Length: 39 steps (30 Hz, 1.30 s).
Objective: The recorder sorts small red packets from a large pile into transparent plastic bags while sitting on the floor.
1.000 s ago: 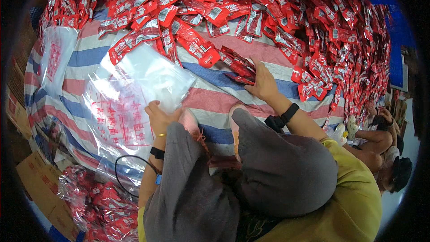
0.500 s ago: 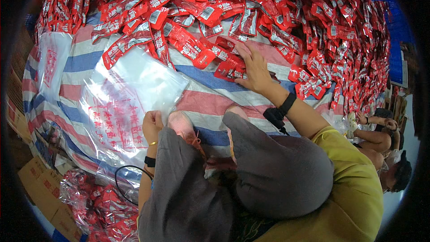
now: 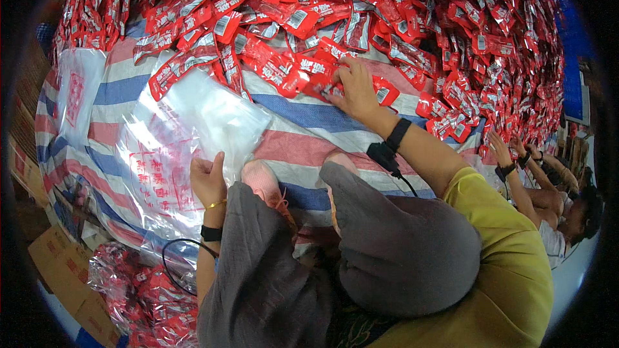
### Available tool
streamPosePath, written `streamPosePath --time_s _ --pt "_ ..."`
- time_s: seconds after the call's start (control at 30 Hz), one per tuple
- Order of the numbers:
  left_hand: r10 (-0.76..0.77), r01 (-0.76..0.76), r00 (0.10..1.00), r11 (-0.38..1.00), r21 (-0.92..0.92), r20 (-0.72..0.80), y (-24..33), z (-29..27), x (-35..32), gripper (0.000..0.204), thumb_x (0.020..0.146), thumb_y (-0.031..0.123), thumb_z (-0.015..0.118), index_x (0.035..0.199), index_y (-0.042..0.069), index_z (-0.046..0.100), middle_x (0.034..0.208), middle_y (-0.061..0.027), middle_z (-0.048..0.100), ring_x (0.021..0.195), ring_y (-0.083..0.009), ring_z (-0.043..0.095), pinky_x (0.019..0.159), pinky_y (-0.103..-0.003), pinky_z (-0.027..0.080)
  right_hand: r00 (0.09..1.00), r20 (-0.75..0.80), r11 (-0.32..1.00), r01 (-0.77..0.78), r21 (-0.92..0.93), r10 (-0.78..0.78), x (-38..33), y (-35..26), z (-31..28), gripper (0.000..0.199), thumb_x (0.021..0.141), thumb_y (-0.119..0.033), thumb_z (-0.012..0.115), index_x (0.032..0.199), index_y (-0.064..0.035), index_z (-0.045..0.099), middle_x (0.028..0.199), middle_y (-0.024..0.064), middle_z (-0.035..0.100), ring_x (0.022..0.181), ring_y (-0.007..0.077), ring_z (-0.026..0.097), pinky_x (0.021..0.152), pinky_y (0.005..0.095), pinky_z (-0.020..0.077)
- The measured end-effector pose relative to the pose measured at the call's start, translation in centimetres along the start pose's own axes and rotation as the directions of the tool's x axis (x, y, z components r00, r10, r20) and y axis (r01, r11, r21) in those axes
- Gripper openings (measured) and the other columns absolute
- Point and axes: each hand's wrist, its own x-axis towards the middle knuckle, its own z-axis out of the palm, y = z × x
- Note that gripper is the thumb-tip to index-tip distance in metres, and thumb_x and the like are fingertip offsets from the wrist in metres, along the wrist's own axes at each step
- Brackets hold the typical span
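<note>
Small red foil packets lie in a broad heap (image 3: 387, 0) across the far side of a striped woven sheet. At the heap's near edge my right hand (image 3: 358, 93) is closed on a red packet (image 3: 317, 85), which is smeared by motion; some fingertips are hidden. Another red packet (image 3: 385, 92) lies just right of that hand. My left hand (image 3: 209, 182) rests at the right edge of a stack of clear plastic bags (image 3: 161, 129) with red print. Its thumb stands apart from loosely curled fingers, and nothing shows between them.
The striped sheet (image 3: 296, 145) lies under everything, with my feet on its near part. Another clear bag pile (image 3: 78, 90) is at far left. A filled bag of red packets (image 3: 145, 290) and cardboard boxes (image 3: 61, 264) stand at lower left. Other people's hands (image 3: 500, 151) reach toward the heap at right.
My right hand has gone from spread fingers to a closed grip on a packet, shifting slightly left. My left hand has moved a little left, its thumb lifting. At right, other people's hands now reach in.
</note>
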Motion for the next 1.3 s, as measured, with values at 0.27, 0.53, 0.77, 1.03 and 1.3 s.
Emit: streamPosePath --time_s 0.27,0.53,0.77,1.03,1.3 --pt "-0.119 0.108 0.991 0.981 -0.160 -0.061 -0.4 1.7 4.3 0.039 0.101 0.033 0.068 0.082 0.000 0.057 0.072 -0.0044 0.055 0.068 -0.0132 0.048 0.064 -0.031 0.043 0.966 0.096 0.970 0.242 -0.020 -0.239 7.2 -1.7 3.3 0.055 0.075 -0.025 0.085 0.115 -0.0019 0.057 0.149 0.0249 0.046 0.145 0.0429 0.037 0.121 0.0507 0.0298" --pt "0.015 -0.021 0.991 0.999 0.045 0.133 -1.7 1.9 1.1 0.025 0.079 0.011 0.073 0.101 0.005 0.062 0.097 -0.0086 0.062 0.080 -0.0211 0.058 0.073 -0.033 0.047 0.965 0.187 0.968 0.145 0.206 -0.184 1.7 -4.7 1.2 0.061 0.078 -0.011 0.073 0.134 -0.0088 0.052 0.130 0.0162 0.058 0.112 0.0401 0.063 0.097 0.0487 0.0508" --pt "-0.003 -0.123 0.939 0.931 0.345 0.343 -6.5 0.4 -2.7 0.022 0.088 0.014 0.073 0.104 0.002 0.063 0.087 -0.0092 0.064 0.077 -0.0233 0.063 0.074 -0.038 0.051 0.995 -0.093 0.988 -0.056 -0.144 0.043 1.4 2.8 -1.2 0.073 0.068 -0.033 0.091 0.130 -0.0084 0.059 0.143 0.0234 0.049 0.128 0.0433 0.053 0.105 0.0480 0.0474" --pt "-0.089 0.094 0.995 0.976 -0.199 0.037 0.7 -0.6 2.6 0.018 0.099 0.014 0.067 0.092 0.001 0.056 0.076 -0.0047 0.062 0.064 -0.0119 0.056 0.060 -0.027 0.046 0.995 0.074 0.998 -0.061 0.016 0.060 0.0 1.0 -1.8 0.092 0.061 -0.040 0.093 0.136 -0.0069 0.050 0.126 0.0150 0.058 0.122 0.0384 0.054 0.098 0.0511 0.0465" --pt "0.152 -0.147 0.988 0.951 -0.273 -0.002 4.0 0.1 1.1 0.051 0.094 -0.003 0.061 0.143 0.001 0.050 0.133 -0.0167 0.055 0.090 -0.0175 0.058 0.075 -0.029 0.050 0.893 0.218 0.916 -0.364 -0.166 0.394 -2.1 4.0 -4.9 0.062 0.063 -0.030 0.083 0.119 -0.0067 0.068 0.109 0.0189 0.070 0.104 0.0384 0.068 0.095 0.0503 0.0534"
